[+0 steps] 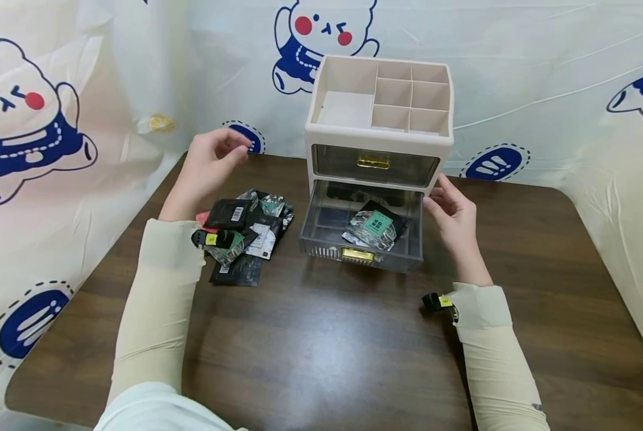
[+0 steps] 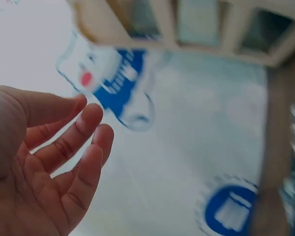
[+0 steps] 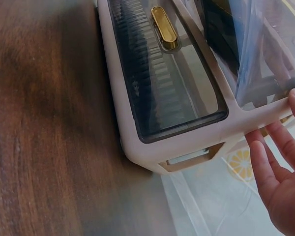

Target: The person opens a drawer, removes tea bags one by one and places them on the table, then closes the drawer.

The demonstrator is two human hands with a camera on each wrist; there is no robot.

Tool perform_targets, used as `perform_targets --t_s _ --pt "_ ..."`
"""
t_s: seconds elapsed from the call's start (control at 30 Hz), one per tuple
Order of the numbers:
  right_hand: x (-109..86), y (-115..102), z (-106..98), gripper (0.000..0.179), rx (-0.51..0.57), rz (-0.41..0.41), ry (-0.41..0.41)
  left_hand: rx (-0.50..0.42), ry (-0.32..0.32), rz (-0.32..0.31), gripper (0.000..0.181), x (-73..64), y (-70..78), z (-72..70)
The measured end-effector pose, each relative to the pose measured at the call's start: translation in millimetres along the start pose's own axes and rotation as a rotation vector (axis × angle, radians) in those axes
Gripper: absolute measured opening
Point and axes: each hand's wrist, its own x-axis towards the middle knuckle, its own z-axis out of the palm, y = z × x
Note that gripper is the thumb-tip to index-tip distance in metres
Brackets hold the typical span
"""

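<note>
left hand [image 1: 208, 163] loosely curled near packets [image 1: 229, 212], right hand [image 1: 453, 216] gripping organizer [image 1: 378, 135] at side, lower drawer [image 1: 391, 261] pulled out

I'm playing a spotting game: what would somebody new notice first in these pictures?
Probably the cream organizer near the back of the table, with its see-through lower drawer pulled out and packets inside. Next, the heap of packets left of it. Then maybe the blue-dressed cartoon figure on the cloth behind.
</note>
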Motion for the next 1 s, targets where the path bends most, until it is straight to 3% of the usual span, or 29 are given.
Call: perform_targets --t_s 0.43,0.63,0.8,1.0 --pt "0.1 0 3 0.051 0.012 0.003 0.001 0.084 -0.022 0.266 0.021 12.2 92.4 2.5" --pt "-0.8 1 2 0.051 0.007 0.011 0.004 0.101 -0.08 0.366 0.022 11.6 130.5 13.7" --pt "-0.8 0 1 0.051 -0.002 0.015 0.009 0.058 -0.209 0.471 0.017 14.3 153.3 36.3" --pt "-0.3 0 2 0.051 0.008 0.012 0.004 0.085 -0.46 0.608 0.014 18.7 168.1 68.5"
